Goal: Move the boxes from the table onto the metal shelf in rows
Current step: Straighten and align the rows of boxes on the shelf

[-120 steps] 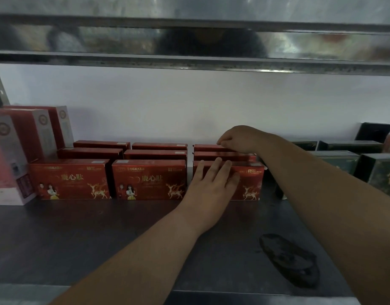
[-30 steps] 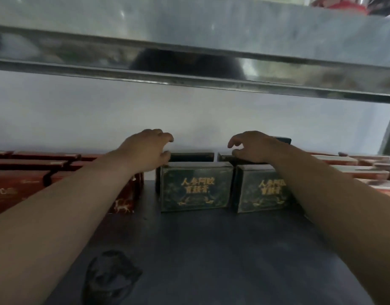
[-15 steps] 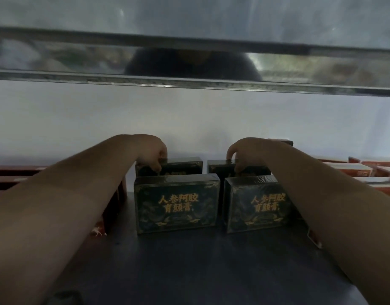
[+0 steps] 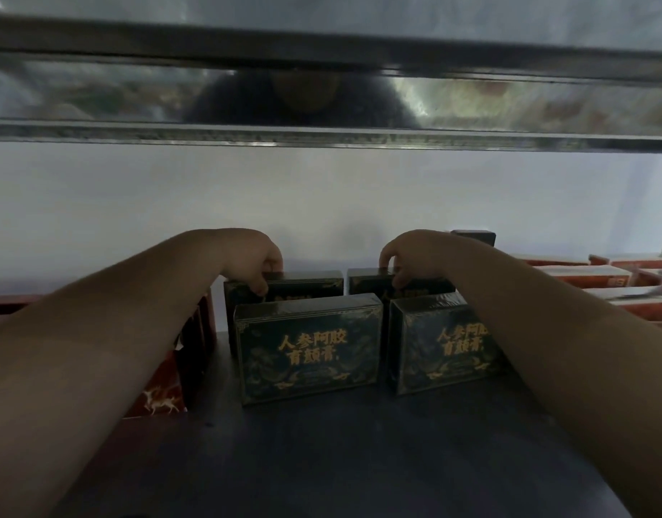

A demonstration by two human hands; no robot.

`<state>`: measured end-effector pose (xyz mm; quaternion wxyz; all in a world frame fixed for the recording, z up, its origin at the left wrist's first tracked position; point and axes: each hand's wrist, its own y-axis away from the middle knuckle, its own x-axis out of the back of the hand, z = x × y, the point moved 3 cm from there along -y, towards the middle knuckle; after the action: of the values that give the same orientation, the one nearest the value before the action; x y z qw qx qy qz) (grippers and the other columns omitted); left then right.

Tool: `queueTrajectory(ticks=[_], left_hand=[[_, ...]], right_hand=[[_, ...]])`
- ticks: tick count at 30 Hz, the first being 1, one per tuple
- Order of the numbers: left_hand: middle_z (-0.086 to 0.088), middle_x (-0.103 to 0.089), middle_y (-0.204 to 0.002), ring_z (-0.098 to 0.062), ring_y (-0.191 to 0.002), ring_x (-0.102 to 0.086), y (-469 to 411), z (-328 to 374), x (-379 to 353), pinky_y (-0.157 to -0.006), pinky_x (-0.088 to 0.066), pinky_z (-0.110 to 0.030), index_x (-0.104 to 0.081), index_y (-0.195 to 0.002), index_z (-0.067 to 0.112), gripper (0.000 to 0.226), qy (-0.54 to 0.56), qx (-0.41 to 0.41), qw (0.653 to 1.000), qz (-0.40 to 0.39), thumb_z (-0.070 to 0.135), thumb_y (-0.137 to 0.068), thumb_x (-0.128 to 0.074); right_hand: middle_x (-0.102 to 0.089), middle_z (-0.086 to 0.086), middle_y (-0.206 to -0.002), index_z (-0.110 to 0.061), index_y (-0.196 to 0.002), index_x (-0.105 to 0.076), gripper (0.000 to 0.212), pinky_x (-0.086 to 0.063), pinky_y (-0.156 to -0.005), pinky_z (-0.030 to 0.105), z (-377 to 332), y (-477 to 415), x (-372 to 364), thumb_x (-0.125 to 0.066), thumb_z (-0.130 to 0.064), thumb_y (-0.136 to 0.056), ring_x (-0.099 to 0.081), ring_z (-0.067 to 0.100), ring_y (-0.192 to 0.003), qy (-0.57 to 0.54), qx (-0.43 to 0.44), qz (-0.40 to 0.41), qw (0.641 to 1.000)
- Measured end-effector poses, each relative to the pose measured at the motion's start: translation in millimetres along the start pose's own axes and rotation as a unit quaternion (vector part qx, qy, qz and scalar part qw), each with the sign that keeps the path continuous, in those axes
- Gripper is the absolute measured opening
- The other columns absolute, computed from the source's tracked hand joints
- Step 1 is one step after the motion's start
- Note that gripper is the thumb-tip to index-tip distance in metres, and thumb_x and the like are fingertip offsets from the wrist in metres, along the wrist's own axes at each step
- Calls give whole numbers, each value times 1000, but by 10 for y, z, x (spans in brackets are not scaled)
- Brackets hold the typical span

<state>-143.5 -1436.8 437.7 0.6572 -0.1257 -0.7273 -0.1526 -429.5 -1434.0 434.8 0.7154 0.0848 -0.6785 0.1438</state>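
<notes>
Boxes, dark green with gold lettering, stand upright in two rows of two on the metal shelf (image 4: 322,461), around the middle of the view. The front left box (image 4: 308,349) and the front right box (image 4: 445,349) stand side by side with a narrow gap between them, faces toward the camera. Just behind them, toward 12 o'clock, stand the back left box (image 4: 307,285) and the back right box (image 4: 368,281), also apart by a narrow gap and mostly hidden by the front pair. The left hand (image 4: 254,261) reaches in from 8 o'clock and grips the top left corner of the back left box, fingers curled over the top and thumb on the front face. The right hand (image 4: 415,256) comes in from 4 o'clock and pinches the top edge of the back right box the same way. At 9 o'clock, under the left forearm, stands a red box with white deer (image 4: 161,394). At 3 o'clock lie rows of orange-red boxes (image 4: 579,274). A small black box (image 4: 475,237) stands behind the right hand against the white wall (image 4: 322,196). The upper shelf (image 4: 322,132) spans the view at 12 o'clock.
</notes>
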Motion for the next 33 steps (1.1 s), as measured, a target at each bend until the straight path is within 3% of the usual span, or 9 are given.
queueTrajectory(ticks=[13, 20, 24, 28, 31, 33], left_hand=[[6, -65, -112, -3, -77, -55, 94, -43, -13, -62, -40, -24, -68, -115, 25, 34, 1, 19, 1000, 17, 22, -83, -78], [1, -64, -120, -16, -100, -58, 127, -39, -56, -81, -48, -31, -64, -124, 22, 41, 1, 22, 1000, 19, 22, -85, -75], [3, -49, -147, -19, -128, -49, 218, 25, -47, -103, -41, -33, -44, -147, 22, 66, 34, 37, 997, 63, 33, -89, -71], [7, -58, -134, -11, -110, -59, 482, 498, 14, -93, -48, -34, -52, -138, 30, 47, 152, -9, 969, 196, 45, -94, -61], [13, -58, -125, -8, -108, -57, 688, 988, -96, -92, -49, -35, -51, -137, 34, 53, 138, -34, 973, 180, 58, -90, -58], [13, -52, -119, -11, -108, -53, 782, 1227, -219, -91, -48, -36, -49, -136, 37, 57, 78, -26, 983, 163, 58, -86, -64]], right_hand=[[-57, -10, -109, -33, -121, -65, 37, -41, -84, 34, -23, 18, -1, -76, -31, -86, -52, 15, -105, 11, 3, 1, 1000], [-61, -3, -130, -32, -127, -62, 40, -43, -90, 34, -22, 72, -12, -74, -32, -88, -54, 17, -112, 0, 0, -8, 1000], [-51, -1, -148, -31, -145, -49, 53, -38, -103, 35, -35, 275, 51, -64, -44, -95, -48, 21, -133, -26, 1, 23, 999], [-61, -3, -136, -34, -137, -54, 42, -39, -88, 30, -83, 593, 115, -51, -53, -99, -55, 16, -119, -92, 25, 57, 994], [-61, -11, -129, -37, -134, -56, 51, -40, -86, 30, -115, 862, 68, -49, -67, -94, -56, 12, -113, -142, 38, 19, 989], [-56, -13, -127, -40, -138, -52, 63, -39, -90, 29, -78, 1009, 18, -60, -70, -84, -53, 11, -116, -162, 41, -31, 986]])
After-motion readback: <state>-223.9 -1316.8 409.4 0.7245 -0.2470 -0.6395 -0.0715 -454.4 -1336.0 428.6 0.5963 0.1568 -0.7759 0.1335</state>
